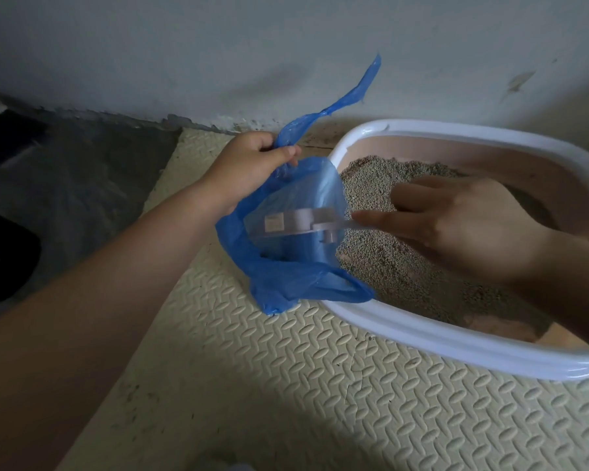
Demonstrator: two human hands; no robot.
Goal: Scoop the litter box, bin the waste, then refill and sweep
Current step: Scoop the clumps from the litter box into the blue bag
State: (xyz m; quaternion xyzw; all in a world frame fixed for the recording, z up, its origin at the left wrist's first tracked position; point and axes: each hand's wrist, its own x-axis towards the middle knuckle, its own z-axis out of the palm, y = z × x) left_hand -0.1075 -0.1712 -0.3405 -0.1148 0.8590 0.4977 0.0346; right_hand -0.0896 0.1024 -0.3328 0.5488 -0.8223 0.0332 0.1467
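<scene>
Left hand (pixel 249 168) pinches the bag (pixel 286 277) open, right hand (pixel 463 226) grips the scoop (pixel 293 222) inside it; we should tip slowly, mouth over the litter box (pixel 422 338).

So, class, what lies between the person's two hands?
In the head view, the open blue bag, gripped by the left hand, with the head of the scoop inside it; the right hand holds its handle.
</scene>
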